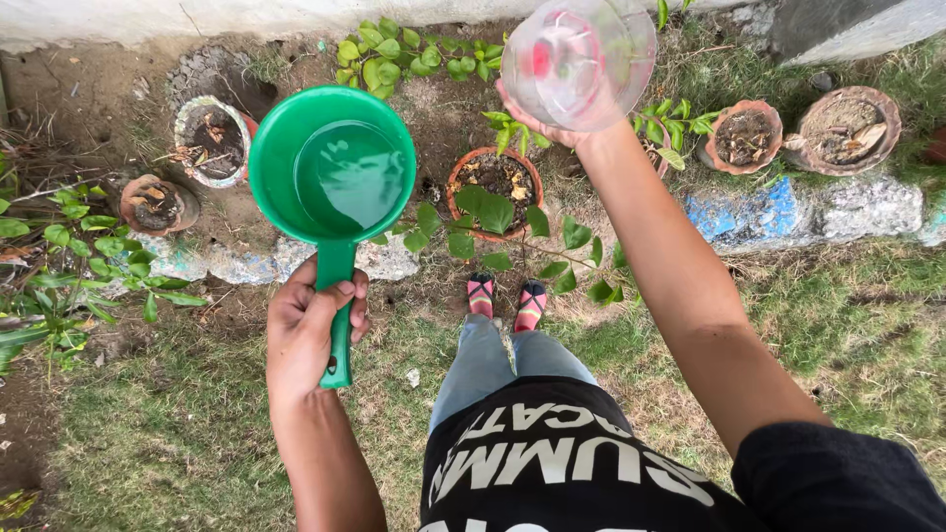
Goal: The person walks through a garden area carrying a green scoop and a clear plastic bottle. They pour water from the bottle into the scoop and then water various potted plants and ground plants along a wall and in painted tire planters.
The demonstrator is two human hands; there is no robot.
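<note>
Two hands busy: left hand [313, 330] grips green dipper [331, 175] handle; right hand [552, 126] holds clear bottle [579, 61] above clay pot [496, 187].

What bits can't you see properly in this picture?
Head view:
- Clear bottle: blurred, its top cut off by the upper edge; contents unclear.
- Right hand: mostly hidden behind the bottle.
- Green scoop handle: partly covered by the left hand.
- Far-right pot: contents too small to tell.
</note>
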